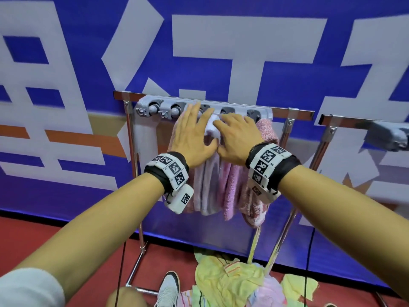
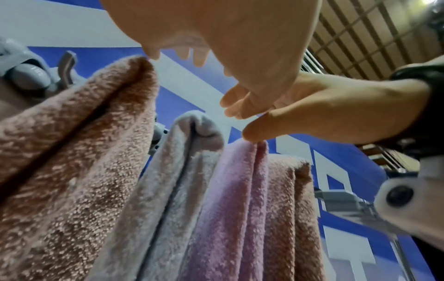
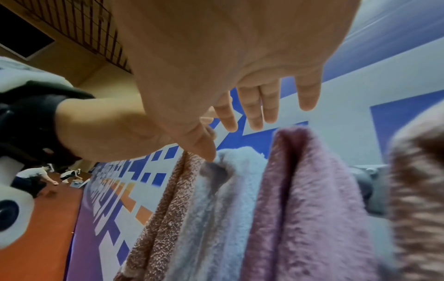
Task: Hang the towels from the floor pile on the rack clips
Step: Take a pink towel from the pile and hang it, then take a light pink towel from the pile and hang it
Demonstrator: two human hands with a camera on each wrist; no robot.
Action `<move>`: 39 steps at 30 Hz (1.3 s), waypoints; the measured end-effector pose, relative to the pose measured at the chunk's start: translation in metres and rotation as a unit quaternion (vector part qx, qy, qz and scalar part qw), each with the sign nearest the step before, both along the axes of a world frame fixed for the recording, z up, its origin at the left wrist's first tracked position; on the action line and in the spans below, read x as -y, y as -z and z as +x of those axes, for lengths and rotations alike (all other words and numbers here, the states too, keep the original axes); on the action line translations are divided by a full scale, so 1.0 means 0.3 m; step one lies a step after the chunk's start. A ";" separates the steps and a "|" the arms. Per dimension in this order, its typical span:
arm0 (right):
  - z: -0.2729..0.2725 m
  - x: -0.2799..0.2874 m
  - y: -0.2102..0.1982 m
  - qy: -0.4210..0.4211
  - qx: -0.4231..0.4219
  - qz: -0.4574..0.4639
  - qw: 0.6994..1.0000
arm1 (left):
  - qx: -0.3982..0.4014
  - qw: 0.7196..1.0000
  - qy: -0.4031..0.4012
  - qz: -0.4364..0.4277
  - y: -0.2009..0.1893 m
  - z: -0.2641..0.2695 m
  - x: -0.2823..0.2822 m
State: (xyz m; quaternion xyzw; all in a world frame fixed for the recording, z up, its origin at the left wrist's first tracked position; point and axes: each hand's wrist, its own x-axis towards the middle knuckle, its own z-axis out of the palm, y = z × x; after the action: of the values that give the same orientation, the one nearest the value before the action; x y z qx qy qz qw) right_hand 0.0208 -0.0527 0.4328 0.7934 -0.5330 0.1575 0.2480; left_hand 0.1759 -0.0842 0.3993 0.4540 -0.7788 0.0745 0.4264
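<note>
Both forearms stretched out, marker bands at the wrists. Left hand (image 1: 193,135) spread flat, fingers straight, laid over the top of the hanging towels (image 1: 223,187); right hand (image 1: 238,138) beside it, fingers extended and relaxed, gripping nothing. Four towels, pink, pale grey, mauve and speckled rose, hung side by side from the grey clip strip (image 1: 155,109) on the chrome rack (image 1: 285,129). Two clips at the strip's left end bare. Floor pile (image 1: 232,282) of yellow and pastel towels below, near a white shoe (image 1: 169,289).
</note>
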 end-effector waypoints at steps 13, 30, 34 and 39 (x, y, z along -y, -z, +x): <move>-0.313 -0.231 -0.014 0.099 0.035 0.091 0.990 | 0.152 0.987 0.038 0.048 0.019 -0.279 -0.137; -0.632 -0.301 0.267 0.154 0.077 0.217 0.961 | 0.190 0.964 0.080 0.168 0.332 -0.611 -0.228; -0.698 -0.278 0.411 0.160 0.094 0.254 0.949 | 0.231 0.947 0.080 0.209 0.457 -0.665 -0.228; -0.760 -0.250 0.580 0.175 0.092 0.311 0.930 | 0.250 0.930 0.095 0.253 0.620 -0.717 -0.199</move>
State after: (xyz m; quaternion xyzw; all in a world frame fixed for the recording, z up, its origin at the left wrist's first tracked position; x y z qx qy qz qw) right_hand -0.2070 0.0222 0.2588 0.7070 -0.7061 0.0105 -0.0375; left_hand -0.0391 -0.0245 0.2134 0.4373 -0.8928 -0.0549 0.0935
